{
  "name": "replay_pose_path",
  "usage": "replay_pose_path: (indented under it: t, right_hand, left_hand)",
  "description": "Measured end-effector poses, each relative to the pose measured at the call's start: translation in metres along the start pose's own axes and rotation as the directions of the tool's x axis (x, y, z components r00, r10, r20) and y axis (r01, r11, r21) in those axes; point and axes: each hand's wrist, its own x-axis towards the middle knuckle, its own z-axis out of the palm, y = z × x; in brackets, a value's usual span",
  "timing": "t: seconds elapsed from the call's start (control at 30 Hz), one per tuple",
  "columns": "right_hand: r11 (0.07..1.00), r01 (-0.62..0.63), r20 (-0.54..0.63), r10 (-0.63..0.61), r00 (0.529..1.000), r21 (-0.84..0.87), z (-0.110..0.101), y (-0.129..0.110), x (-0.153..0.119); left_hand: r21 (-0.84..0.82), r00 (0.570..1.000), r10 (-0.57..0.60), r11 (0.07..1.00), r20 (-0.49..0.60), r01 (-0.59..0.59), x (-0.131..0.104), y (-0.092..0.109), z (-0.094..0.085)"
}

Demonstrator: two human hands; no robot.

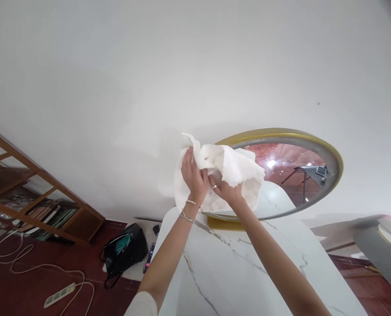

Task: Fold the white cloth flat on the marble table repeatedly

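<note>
In the head view, a person's two bare hands work at a white cloth (238,164), which is bunched just in front of the left part of an oval mirror (287,173) with a gold frame, above a white, grey-veined tabletop (211,272). The left hand (195,175), with bracelets (191,202) at its wrist, is curled around the cloth's left side, grasping a gathered fold; a crumpled edge sticks up beyond its fingertips, and the bulk spreads away to the right. The right hand (227,189), wearing a ring (214,186), sits close against the left, reaching in under the cloth, with one flap draped over it and more material hanging on its far side. Its ringed finger points toward the left thumb; the other fingers are covered, so whether they pinch the fabric cannot be told. Down to the left, a black bag (132,250) and a power strip (59,295) lie on the floor.
</note>
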Motion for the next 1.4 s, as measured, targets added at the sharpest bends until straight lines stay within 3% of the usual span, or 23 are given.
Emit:
replay_pose_path:
  t: [0.17, 0.3, 0.53, 0.73, 0.9, 1.03, 1.17, 1.3, 1.4]
  right_hand:
    - [0.997, 0.034, -0.069, -0.039, 0.997, -0.064, -0.033, 0.011, 0.046]
    - [0.997, 0.019, -0.086, -0.025, 0.996, -0.074, -0.052, 0.024, 0.061]
    - [0.981, -0.162, -0.171, 0.142, 0.975, -0.108, -0.068, 0.084, 0.044]
    - [0.941, -0.326, -0.212, 0.302, 0.929, -0.089, -0.089, 0.141, 0.024]
    - [0.932, -0.354, -0.249, 0.324, 0.913, -0.083, -0.09, 0.178, -0.007]
    - [0.933, -0.35, -0.218, 0.325, 0.92, -0.085, -0.082, 0.195, -0.05]
    - [0.904, -0.421, -0.113, 0.412, 0.904, -0.074, -0.072, 0.197, -0.105]
    - [0.832, -0.553, -0.035, 0.552, 0.833, -0.036, -0.051, 0.189, -0.164]
    - [0.782, -0.623, -0.03, 0.623, 0.782, 0.02, -0.03, 0.181, -0.201]
  left_hand:
    - [-0.004, 0.999, 0.019, 1.0, -0.046, -0.019, 0.041, 0.035, 0.013]
    - [0.008, 0.994, 0.085, 0.996, -0.064, -0.085, 0.055, 0.056, 0.025]
    - [-0.003, 0.973, 0.232, 0.973, -0.005, -0.232, 0.043, 0.111, 0.063]
    - [-0.116, 0.932, 0.335, 0.94, 0.138, -0.321, 0.024, 0.159, 0.105]
    - [-0.163, 0.895, 0.394, 0.916, 0.21, -0.366, -0.007, 0.174, 0.127]
    - [-0.233, 0.825, 0.434, 0.899, 0.362, -0.37, -0.047, 0.17, 0.134]
    - [-0.292, 0.725, 0.472, 0.881, 0.502, -0.371, -0.101, 0.155, 0.134]
    - [-0.346, 0.657, 0.418, 0.906, 0.627, -0.245, -0.156, 0.134, 0.129]
    - [-0.288, 0.536, 0.301, 0.951, 0.789, -0.111, -0.189, 0.115, 0.118]
